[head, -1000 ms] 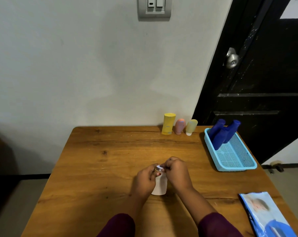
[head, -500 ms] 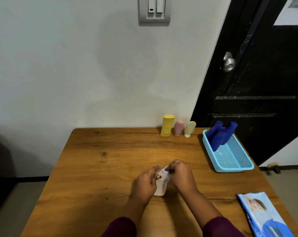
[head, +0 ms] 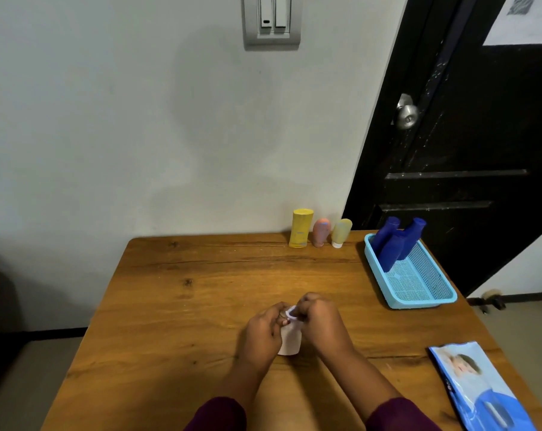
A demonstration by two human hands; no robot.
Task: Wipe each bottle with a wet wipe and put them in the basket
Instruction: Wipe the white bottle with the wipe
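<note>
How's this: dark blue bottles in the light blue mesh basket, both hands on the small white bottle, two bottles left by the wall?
Not two: the head view shows three by the wall: a yellow bottle, a pink bottle and a pale yellow bottle. The rest holds, left hand and right hand on the small white bottle.

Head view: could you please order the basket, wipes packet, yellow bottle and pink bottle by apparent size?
The basket and wipes packet look alike; packet nearer, so unranked.
Then yellow bottle.
Last, pink bottle.
</note>
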